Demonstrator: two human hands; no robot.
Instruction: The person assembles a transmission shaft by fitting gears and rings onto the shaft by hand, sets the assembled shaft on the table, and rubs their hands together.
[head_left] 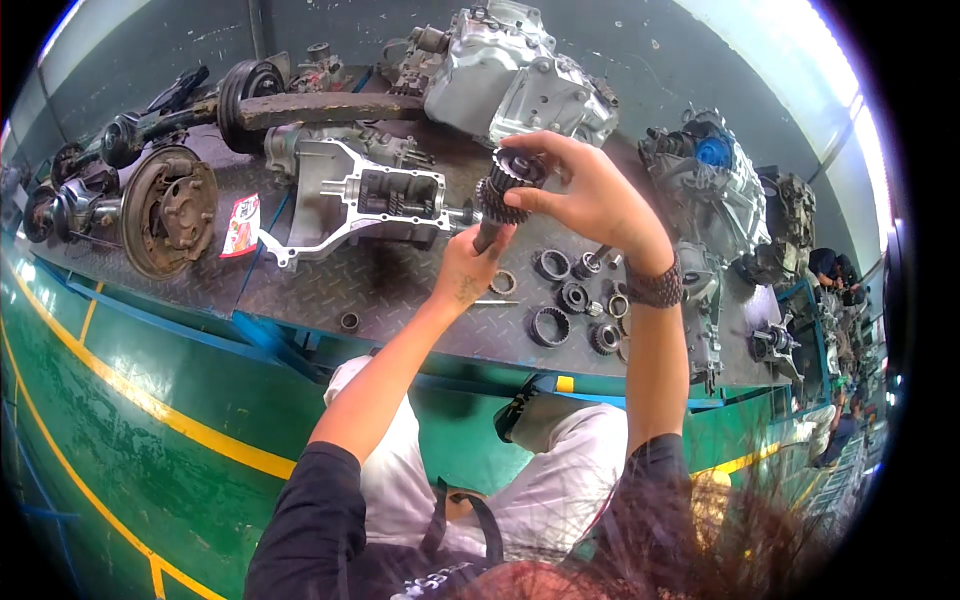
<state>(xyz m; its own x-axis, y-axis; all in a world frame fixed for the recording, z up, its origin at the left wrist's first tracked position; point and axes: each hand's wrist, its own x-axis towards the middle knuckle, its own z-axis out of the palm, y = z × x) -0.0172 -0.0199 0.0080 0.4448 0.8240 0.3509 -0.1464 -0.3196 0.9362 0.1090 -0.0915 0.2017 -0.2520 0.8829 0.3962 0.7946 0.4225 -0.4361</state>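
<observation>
Above the bench I hold a gear shaft (492, 203), tilted, with dark toothed gears stacked at its upper end. My left hand (472, 268) is closed round the bare lower end of the shaft. My right hand (590, 195) grips the gears near the top, thumb on one side and fingers over the other. Just left of the shaft lies an open gearbox housing (350, 215) with gears visible inside it. Below my right hand, loose rings and gears lie on the bench, among them a toothed ring (550, 326) and a small gear (574, 297).
A large silver gearbox (520, 75) stands behind my hands on the metal bench (400, 325). At left are a rusty brake drum (170, 212), an axle and a red-white packet (241, 226). More transmission housings (715, 165) stand at right. A small ring (349, 321) lies near the front edge.
</observation>
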